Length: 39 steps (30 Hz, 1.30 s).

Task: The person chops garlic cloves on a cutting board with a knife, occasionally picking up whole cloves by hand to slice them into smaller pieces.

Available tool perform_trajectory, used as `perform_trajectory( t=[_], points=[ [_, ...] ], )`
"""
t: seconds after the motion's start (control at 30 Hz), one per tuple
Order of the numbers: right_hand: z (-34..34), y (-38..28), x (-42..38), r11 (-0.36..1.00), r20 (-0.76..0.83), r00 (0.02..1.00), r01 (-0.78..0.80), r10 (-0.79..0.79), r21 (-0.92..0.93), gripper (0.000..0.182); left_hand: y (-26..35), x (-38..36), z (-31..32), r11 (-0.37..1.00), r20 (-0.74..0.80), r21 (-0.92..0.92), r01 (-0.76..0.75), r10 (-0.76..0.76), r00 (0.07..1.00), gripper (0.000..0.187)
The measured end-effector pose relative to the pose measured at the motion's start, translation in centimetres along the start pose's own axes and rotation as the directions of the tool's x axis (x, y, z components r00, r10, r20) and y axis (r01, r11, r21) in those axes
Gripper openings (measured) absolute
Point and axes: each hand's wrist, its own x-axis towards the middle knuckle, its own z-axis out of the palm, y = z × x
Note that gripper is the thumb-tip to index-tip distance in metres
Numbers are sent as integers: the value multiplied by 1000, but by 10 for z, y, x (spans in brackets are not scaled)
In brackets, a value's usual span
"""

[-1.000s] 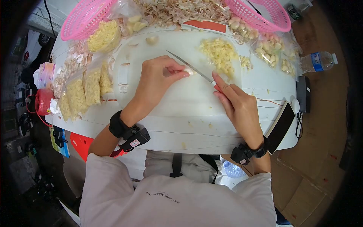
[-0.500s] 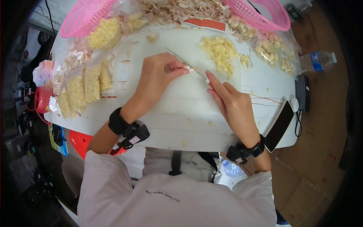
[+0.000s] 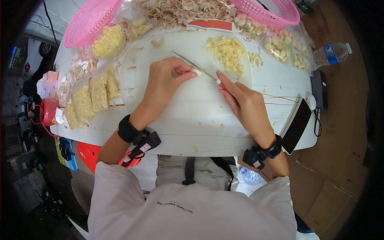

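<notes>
My left hand [image 3: 165, 80] pinches a small pale garlic clove [image 3: 197, 71] between thumb and fingertips, over the white cutting board [image 3: 176, 102]. In my right hand [image 3: 246, 104] is a thin-bladed knife [image 3: 188, 61] with a pale handle, its blade slanting up and left past the clove. Blade and left fingertips are close together, and the fingers partly hide the clove. Chopped garlic [image 3: 228, 52] lies heaped on the board's upper right. A single clove [image 3: 157, 42] rests near its upper left.
Bags of chopped garlic [image 3: 98, 92] stand at left, and a bag of whole cloves [image 3: 278, 46] at upper right. Garlic skins [image 3: 184, 12] pile up between two pink baskets [image 3: 86, 24]. A phone [image 3: 297, 126] and a water bottle [image 3: 334, 53] are on the right.
The camera view has turned slightly, so the table and items on it appear shifted. Both hands keep nearly the same pose, with the knife still beside the clove.
</notes>
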Motion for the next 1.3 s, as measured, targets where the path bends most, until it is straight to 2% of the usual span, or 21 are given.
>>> perform_trajectory(
  t=[0.23,0.5,0.67,0.83,1.1,1.23,1.3],
  points=[
    [-3,-6,-5,998,-13,999,34,-34,-62,49,-1,0,-1,998,-1,-16,55,-55,999,19],
    [-7,-12,-6,974,32,998,58,-52,-220,52,5,0,-2,997,9,-12,71,-71,997,16],
    [-7,-13,-6,975,34,998,60,-54,-215,52,4,0,-1,994,22,-34,100,-99,995,12],
    [-5,-15,-7,975,32,998,62,-56,-215,51,2,0,0,999,12,-30,43,-43,999,11],
    [2,-10,5,997,44,999,20,-17,-80,44,2,-1,0,999,17,40,11,-12,1000,11],
    [7,-6,4,994,56,998,11,-5,-111,43,0,-1,0,999,16,40,12,-13,1000,11],
    [10,-2,3,999,17,1000,10,-9,-36,42,0,-1,1,999,22,32,32,-33,999,12]
  ],
)
